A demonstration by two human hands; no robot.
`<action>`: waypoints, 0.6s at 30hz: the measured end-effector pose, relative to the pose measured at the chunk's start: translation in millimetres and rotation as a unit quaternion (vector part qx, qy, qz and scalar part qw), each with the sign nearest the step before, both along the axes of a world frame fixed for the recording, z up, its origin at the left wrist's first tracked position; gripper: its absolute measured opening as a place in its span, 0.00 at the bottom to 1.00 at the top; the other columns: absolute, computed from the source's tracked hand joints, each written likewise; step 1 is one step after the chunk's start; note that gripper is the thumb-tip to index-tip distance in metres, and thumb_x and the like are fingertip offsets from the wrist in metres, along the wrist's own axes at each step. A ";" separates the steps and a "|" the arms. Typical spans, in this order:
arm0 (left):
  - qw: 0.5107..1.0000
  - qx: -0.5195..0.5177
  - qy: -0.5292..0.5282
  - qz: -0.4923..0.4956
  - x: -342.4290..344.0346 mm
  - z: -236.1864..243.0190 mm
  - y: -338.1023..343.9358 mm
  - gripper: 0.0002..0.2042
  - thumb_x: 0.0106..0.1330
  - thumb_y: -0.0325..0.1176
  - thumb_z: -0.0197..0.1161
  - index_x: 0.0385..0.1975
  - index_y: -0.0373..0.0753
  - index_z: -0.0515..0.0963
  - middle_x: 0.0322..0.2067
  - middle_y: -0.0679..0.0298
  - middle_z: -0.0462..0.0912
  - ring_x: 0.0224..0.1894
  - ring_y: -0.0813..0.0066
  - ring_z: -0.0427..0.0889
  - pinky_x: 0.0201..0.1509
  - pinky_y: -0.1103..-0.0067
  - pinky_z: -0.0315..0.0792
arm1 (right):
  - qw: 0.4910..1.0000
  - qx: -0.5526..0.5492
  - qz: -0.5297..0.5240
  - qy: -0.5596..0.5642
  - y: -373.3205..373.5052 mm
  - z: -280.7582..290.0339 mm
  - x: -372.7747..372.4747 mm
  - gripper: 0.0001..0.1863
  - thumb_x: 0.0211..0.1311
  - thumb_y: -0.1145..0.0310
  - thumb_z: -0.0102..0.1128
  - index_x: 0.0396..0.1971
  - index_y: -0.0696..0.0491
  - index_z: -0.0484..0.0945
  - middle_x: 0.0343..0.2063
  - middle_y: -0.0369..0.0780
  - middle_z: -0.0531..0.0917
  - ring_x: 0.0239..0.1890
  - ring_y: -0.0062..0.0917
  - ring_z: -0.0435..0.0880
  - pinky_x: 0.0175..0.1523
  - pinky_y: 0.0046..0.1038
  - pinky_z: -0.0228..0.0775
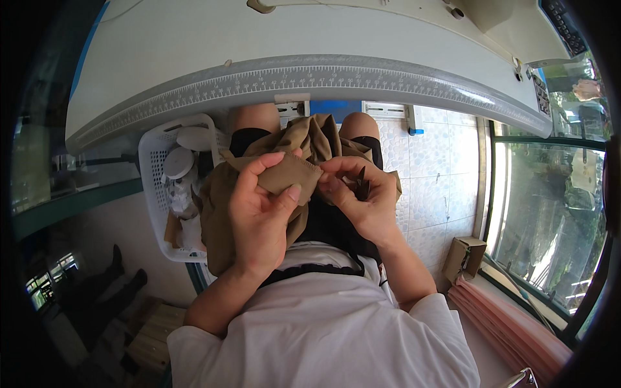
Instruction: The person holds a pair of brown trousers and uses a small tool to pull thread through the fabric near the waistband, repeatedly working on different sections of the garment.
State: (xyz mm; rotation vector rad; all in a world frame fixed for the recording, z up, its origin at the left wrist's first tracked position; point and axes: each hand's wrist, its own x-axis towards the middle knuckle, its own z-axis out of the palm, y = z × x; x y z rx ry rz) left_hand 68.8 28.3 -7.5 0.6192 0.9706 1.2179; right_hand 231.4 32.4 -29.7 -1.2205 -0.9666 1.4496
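A khaki-brown cloth garment [223, 216] lies bunched over my lap and hangs down between my knees. My left hand [259, 210] is closed on a folded piece of it, thumb on top, with a stitched edge turned up. At that piece's right corner, the thumb and forefinger of my right hand [362, 200] pinch together; whether a thread is between them is too small to tell. Tucked in the same right palm is a dark, pointed tool that looks like thread snips [363, 185], its blades partly hidden by my fingers.
Ahead is a white sewing table [194, 39] with a grey ruler strip [310, 81] along its front edge. Part of a sewing machine [511, 26] stands far right. A white plastic basket [155, 194] with cones and scraps is left of my legs; a cardboard box [464, 258] sits right.
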 end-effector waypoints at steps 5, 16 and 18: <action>0.997 -0.048 -0.065 -0.013 -2.7 3.8 1.2 0.21 0.67 0.14 0.54 0.59 0.34 0.65 0.64 0.45 0.69 0.61 0.66 0.76 0.65 0.71 0.72 | 0.997 0.002 0.066 -0.051 2.3 -2.1 8.1 0.12 0.65 0.77 0.63 0.48 0.62 0.79 0.38 0.36 0.84 0.40 0.14 0.82 0.45 0.17 0.76; 0.992 -0.071 -0.108 -0.018 -7.0 5.4 4.4 0.22 0.68 0.15 0.54 0.61 0.35 0.64 0.66 0.49 0.67 0.63 0.65 0.74 0.64 0.69 0.73 | 0.998 0.002 0.048 0.029 1.0 4.6 15.5 0.11 0.70 0.72 0.58 0.46 0.62 0.80 0.36 0.36 0.84 0.37 0.14 0.80 0.43 0.19 0.73; 0.996 -0.049 -0.081 -0.002 -5.3 5.2 4.1 0.23 0.67 0.14 0.54 0.61 0.34 0.64 0.66 0.49 0.67 0.62 0.66 0.74 0.64 0.70 0.73 | 0.995 -0.028 0.011 0.100 -1.2 2.3 20.3 0.11 0.70 0.70 0.60 0.45 0.61 0.80 0.35 0.36 0.84 0.35 0.15 0.80 0.42 0.19 0.74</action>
